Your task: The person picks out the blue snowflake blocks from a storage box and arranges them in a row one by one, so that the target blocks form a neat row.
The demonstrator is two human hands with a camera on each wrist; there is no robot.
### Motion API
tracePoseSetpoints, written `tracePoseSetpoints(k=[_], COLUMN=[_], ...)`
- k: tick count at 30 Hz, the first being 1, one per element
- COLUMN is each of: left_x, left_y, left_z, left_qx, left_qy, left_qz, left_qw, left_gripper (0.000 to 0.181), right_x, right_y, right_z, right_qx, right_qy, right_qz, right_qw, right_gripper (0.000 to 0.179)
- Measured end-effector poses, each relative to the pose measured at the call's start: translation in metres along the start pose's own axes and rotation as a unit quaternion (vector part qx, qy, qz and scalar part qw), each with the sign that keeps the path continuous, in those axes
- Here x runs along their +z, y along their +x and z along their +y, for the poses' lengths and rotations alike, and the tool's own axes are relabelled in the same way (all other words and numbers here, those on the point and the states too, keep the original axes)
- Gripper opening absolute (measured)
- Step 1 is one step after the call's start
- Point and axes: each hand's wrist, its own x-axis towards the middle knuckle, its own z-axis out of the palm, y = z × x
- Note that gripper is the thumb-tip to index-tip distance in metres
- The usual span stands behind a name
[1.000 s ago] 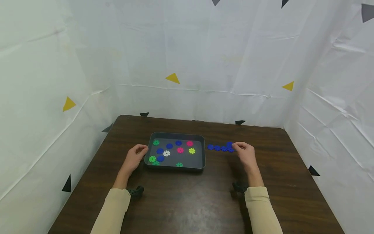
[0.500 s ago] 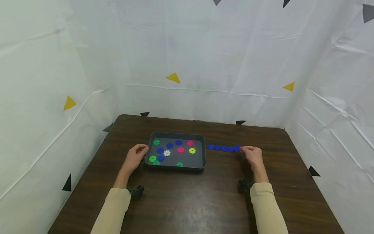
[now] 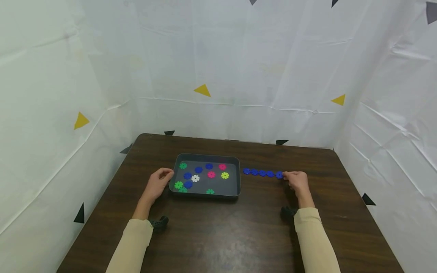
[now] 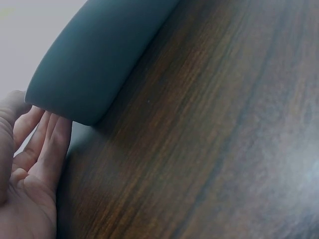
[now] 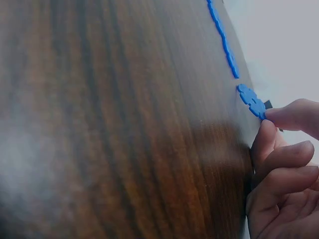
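Observation:
My right hand (image 3: 297,182) pinches a blue notched disc (image 5: 251,101) by its edge, between thumb and forefinger. In the right wrist view the disc tilts slightly, with a small gap to the end of a row of blue discs (image 5: 224,40) lying on the table. From the head, the row (image 3: 258,172) runs rightward from beside the dark grey tray (image 3: 228,187). At the tray's left end, my left hand (image 3: 157,185) holds the side. The left wrist view has its thumb at the rim and the other fingers against the outside of the tray wall (image 4: 99,59).
Inside the tray lie several loose discs: green, blue, a white one (image 3: 195,178), pink ones and a yellow one (image 3: 225,175). The brown wooden table (image 3: 218,235) meets white sheeting (image 3: 232,121) at its back edge and sides.
My right hand has moved right with the blue disc, from over the row's right end to just beyond it, and lowered it into line. My left hand has stayed at the tray.

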Motion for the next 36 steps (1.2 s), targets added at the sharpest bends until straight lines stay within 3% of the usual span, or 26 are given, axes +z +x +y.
tracePoseSetpoints(k=[11, 22, 30, 36], left_x=[-0.002, 0.000, 0.000, -0.001], left_y=[0.000, 0.000, -0.003, -0.003], left_z=[0.002, 0.001, 0.003, 0.003], left_qx=[0.006, -0.006, -0.006, -0.007], left_qy=[0.006, 0.002, 0.002, -0.002], left_qz=[-0.004, 0.002, -0.003, -0.003], left_qw=[1.0000, 1.0000, 1.0000, 1.0000], left_gripper=[0.053, 0.054, 0.055, 0.054], right_x=[-0.003, 0.001, 0.002, 0.001], right_y=[0.008, 0.009, 0.002, -0.003], right_z=[-0.006, -0.003, 0.000, 0.000], right_qx=[0.010, 0.008, 0.006, -0.005], right_qy=[-0.012, -0.017, 0.056, 0.071], right_qz=[-0.029, -0.024, 0.017, 0.011], right_qw=[0.9995, 0.9995, 0.9983, 0.9974], right_gripper=[0.031, 0.032, 0.033, 0.034])
